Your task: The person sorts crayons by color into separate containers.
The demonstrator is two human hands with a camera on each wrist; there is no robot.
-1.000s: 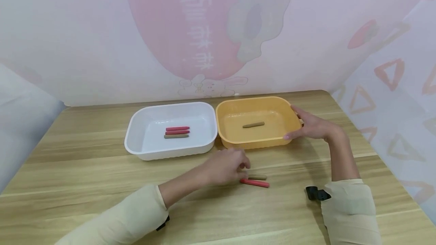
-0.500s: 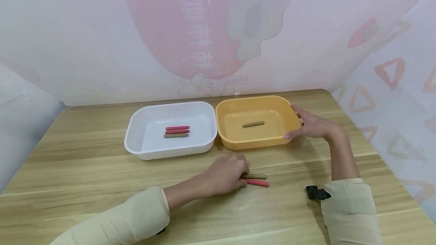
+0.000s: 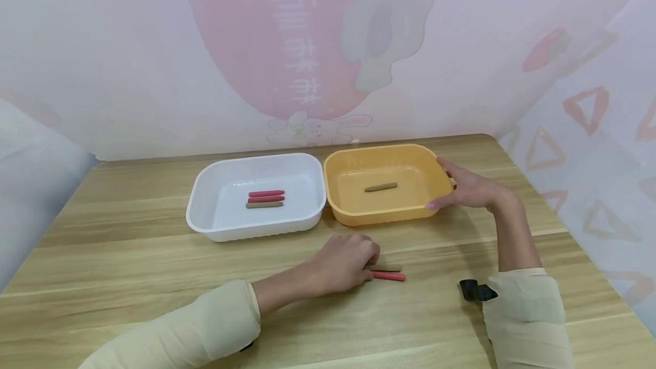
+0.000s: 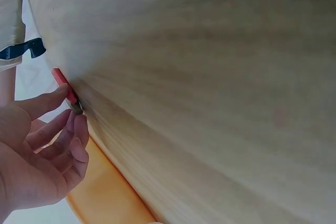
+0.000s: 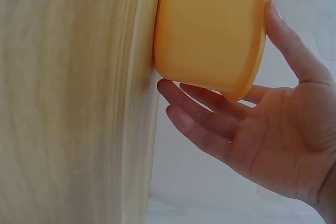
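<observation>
Left sleeve: cream (image 3: 189, 323), low over the table (image 3: 128, 249).
White tray: (image 3: 266, 232) beyond the left hand, well apart from it; inside lie two red crayons (image 3: 266, 193) and, on their near side, a brown crayon (image 3: 264, 205), all roughly parallel.
Left hand: (image 3: 344, 263) on the table in front of the trays, thumb and fingertips pinching the loose pair.
Loose pair: on the table at the fingertips, a near red crayon (image 3: 389, 276) under the thumb and a near brown crayon (image 3: 386, 268) just beyond it, side by side; their left ends are hidden by the hand.
Yellow tray: (image 3: 379, 219) close beside the white one, between the two hands, with a single crayon (image 3: 381, 187), brown, on its floor.
Right hand: (image 3: 467, 187) gripping the yellow tray's right end, thumb on the rim, fingers against the end wall.
Right sleeve: cream (image 3: 528, 318), a black strap (image 3: 478, 290) at its cuff.
</observation>
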